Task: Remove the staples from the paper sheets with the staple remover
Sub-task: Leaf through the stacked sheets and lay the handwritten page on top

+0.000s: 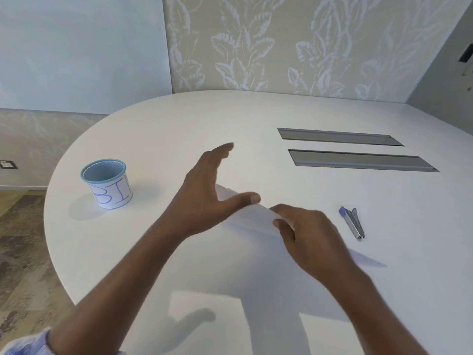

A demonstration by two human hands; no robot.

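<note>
White paper sheets (252, 216) lie near the middle of the white table (158, 129), blurred and partly raised at one edge. My right hand (304, 234) pinches the sheets' right edge between thumb and fingers. Just left of it, my left hand (207, 193) hovers over the sheets with fingers spread and holds nothing. The staple remover (352, 224), metal with a blue end, lies on the table to the right of my right hand, untouched. No staple can be made out on the paper.
A blue mesh cup (107, 183) with a paper label reading "BIN" stands at the table's left. Two grey slot covers (358, 149) are set into the tabletop at the back right. The table's curved edge runs along the left.
</note>
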